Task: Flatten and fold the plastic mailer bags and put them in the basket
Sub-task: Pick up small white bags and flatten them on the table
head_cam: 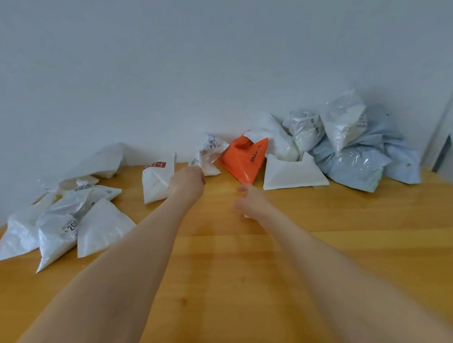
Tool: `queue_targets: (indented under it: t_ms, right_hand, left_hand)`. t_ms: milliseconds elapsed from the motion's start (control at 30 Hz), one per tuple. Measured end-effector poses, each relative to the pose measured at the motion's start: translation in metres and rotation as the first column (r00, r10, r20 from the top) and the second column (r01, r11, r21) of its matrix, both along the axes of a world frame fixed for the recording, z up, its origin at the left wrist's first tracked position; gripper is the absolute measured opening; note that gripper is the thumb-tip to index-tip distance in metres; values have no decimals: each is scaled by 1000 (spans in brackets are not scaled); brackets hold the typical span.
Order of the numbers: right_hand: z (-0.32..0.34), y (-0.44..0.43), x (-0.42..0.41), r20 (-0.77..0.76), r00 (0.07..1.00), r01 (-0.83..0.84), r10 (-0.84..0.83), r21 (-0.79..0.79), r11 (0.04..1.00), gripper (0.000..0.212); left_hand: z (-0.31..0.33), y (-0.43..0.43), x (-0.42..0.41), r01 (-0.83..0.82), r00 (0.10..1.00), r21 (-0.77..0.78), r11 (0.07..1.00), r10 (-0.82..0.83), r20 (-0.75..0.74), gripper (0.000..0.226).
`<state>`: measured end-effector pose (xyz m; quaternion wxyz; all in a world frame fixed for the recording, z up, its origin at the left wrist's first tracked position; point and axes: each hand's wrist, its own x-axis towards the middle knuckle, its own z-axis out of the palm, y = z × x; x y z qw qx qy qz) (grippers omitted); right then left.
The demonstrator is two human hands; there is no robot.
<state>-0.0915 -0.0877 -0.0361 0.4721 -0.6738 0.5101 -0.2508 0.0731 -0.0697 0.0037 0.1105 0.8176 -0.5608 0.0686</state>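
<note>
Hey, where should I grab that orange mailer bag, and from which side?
I'd pinch the orange mailer bag at its near pointed corner, coming from the front with the right hand. That tip juts toward you over the table, while a folded white bag and a labelled white bag crowd its sides.

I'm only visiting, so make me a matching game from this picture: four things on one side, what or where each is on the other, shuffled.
Things:
1. orange bag
2. left hand
3. pale blue bags
4. right hand

Descriptions:
A. piled far right against the wall
B. grips a crumpled white labelled bag
C. holds nothing, over the table
D. the bright one in the middle of the row

Pairs: 1-D, 2-B, 3-A, 4-C.
</note>
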Motion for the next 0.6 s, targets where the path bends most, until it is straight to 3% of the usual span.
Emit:
queue_targets:
  t_ms: [100,233,467,600]
  right_hand:
    - [3,15,10,46,999,-1,1,14,1000,66]
    - [8,28,21,89,996,18,-20,21,1000,65]
    - [13,27,89,81,997,-7,5,28,1000,82]
    - [20,13,122,137,990,-28,29,-8,1000,86]
  left_hand:
    - [6,10,-5,38,999,-108,993,-42,-33,32]
    - [1,30,19,-110,976,-171,979,74,-205,44]
    - [-16,45,79,-316,803,-160,935,174,-570,70]
    - [-21,30,98,-323,754,-166,932,148,-639,72]
